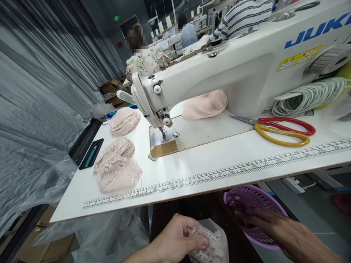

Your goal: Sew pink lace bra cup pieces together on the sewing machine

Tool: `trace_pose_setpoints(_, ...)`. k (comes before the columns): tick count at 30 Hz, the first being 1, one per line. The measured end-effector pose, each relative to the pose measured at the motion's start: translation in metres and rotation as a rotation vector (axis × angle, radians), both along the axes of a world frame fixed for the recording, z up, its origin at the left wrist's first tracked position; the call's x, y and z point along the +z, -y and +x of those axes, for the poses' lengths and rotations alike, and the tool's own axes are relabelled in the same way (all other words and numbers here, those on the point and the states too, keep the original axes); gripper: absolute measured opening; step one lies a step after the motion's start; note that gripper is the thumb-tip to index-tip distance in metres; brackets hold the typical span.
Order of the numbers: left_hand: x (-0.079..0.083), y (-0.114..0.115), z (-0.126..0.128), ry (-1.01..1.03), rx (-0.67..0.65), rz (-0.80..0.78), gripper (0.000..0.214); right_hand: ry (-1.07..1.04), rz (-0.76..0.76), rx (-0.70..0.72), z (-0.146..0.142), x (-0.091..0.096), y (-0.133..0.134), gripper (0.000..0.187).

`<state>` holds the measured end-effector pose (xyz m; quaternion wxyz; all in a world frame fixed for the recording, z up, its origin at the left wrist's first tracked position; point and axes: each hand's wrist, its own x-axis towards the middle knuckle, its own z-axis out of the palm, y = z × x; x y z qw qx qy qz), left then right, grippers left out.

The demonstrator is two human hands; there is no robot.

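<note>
Below the table's front edge, my left hand (178, 237) is closed in a pinch on a piece of pale pink lace fabric (212, 243). My right hand (276, 226) reaches into a purple perforated basket (248, 193) under the table; its fingers are blurred and partly hidden inside. On the white table (208, 160) stands a white JUKI sewing machine (246, 69) with its needle (163, 133) over the plate. Two stacks of pink lace pieces, the nearer stack (116, 166) and the farther stack (124, 120), lie left of the needle.
Red and yellow-handled scissors (282, 129) and a coil of white cord (309, 96) lie at the right. More pink fabric (205, 104) sits behind the machine arm. A black phone (91, 153) lies at the left edge. Plastic sheeting (41, 91) hangs left. Other people sit at machines behind.
</note>
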<state>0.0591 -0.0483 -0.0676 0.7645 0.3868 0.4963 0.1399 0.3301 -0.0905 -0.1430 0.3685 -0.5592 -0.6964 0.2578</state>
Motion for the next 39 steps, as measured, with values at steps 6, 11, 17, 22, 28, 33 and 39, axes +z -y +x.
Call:
trace_pose_setpoints(6,0.007,-0.003,-0.001,-0.01,-0.101,0.01,0.043,-0.229,-0.404,0.459,-0.042,0.045,-0.029,0.07)
trace_pose_setpoints(11,0.018,-0.005,-0.014,-0.078,-0.147,0.09,0.042,-0.345,-0.827,0.626,-0.065,0.057,-0.051,0.034)
trace_pose_setpoints(17,0.011,0.0,-0.016,-0.108,-0.057,-0.037,0.051,-0.378,-0.867,0.67,-0.072,0.059,-0.051,0.029)
trace_pose_setpoints(22,0.005,0.002,-0.009,-0.207,-0.011,-0.007,0.04,-0.364,-0.85,0.65,-0.073,0.059,-0.049,0.027)
trace_pose_setpoints(28,0.001,0.004,-0.014,-0.244,-0.159,0.549,0.021,-0.342,-0.806,0.668,-0.065,0.061,-0.049,0.037)
trace_pose_setpoints(33,0.004,0.006,-0.011,-0.278,-0.277,1.811,0.017,-0.472,-0.718,0.688,-0.062,0.061,-0.04,0.036)
trace_pose_setpoints(39,-0.009,0.012,0.001,-0.392,-0.186,2.178,0.027,-0.404,-0.598,0.587,-0.069,0.048,-0.026,0.025)
